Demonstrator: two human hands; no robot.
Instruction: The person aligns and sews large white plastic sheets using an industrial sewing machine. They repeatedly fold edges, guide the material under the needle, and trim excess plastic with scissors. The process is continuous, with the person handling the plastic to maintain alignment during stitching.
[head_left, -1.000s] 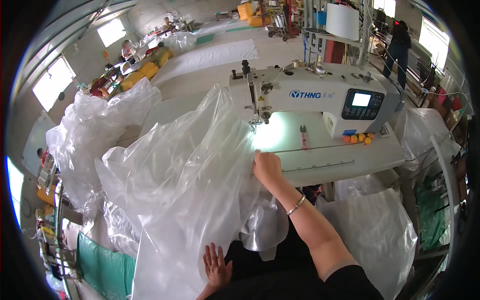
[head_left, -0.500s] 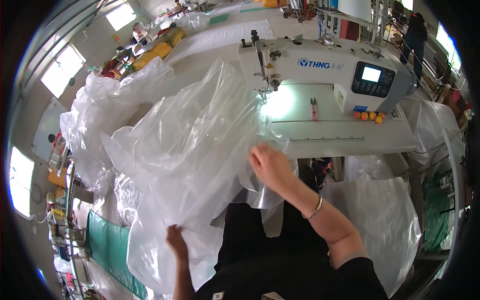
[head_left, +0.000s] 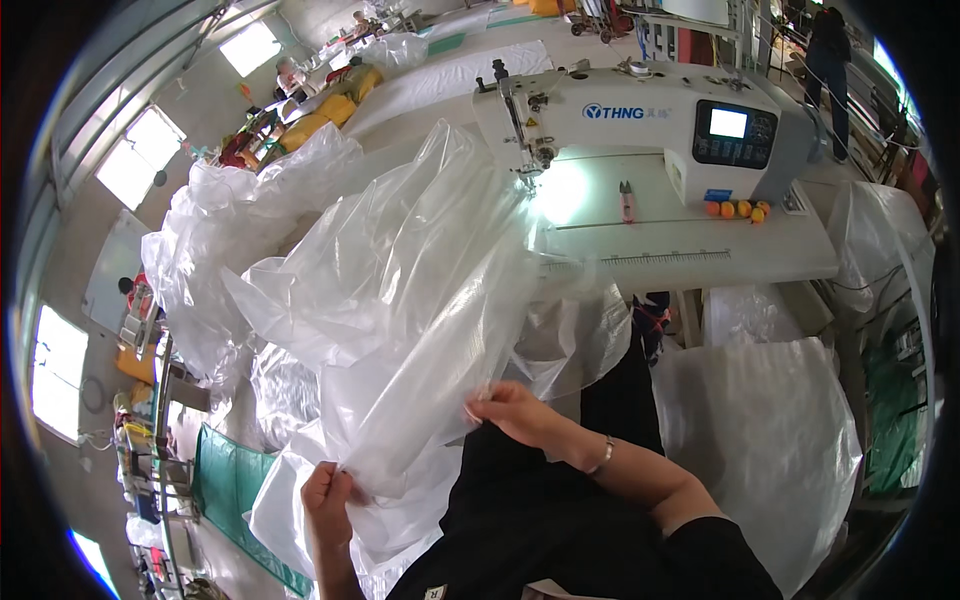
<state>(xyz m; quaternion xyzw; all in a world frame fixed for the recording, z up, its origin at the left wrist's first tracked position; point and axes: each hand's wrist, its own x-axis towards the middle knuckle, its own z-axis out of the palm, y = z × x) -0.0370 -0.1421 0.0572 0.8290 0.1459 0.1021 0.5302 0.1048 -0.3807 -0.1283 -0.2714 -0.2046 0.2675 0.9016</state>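
A large clear plastic sheet point(head_left: 400, 310) runs from the needle area of a white sewing machine point(head_left: 620, 115) down over my lap. My left hand point(head_left: 328, 493) is closed on its lower edge, at the lower left. Closer to my lap, my right hand point(head_left: 508, 412) pinches the same sheet between thumb and fingers. Between the two hands the plastic is drawn up in folds. The machine's lamp lights the bed beside the needle, where the sheet's upper end lies.
Thread snips point(head_left: 627, 202) and several small orange-yellow fruits point(head_left: 738, 210) lie on the machine bed. More plastic point(head_left: 760, 440) hangs at the right, and a heap of it point(head_left: 205, 260) rises at the left. Behind the heap is a green tarp point(head_left: 235, 490). Other people are in the background.
My right hand has come down from near the table edge to my lap and pinches the sheet. My left hand has moved slightly left and lower. The plastic between them is pulled tauter.
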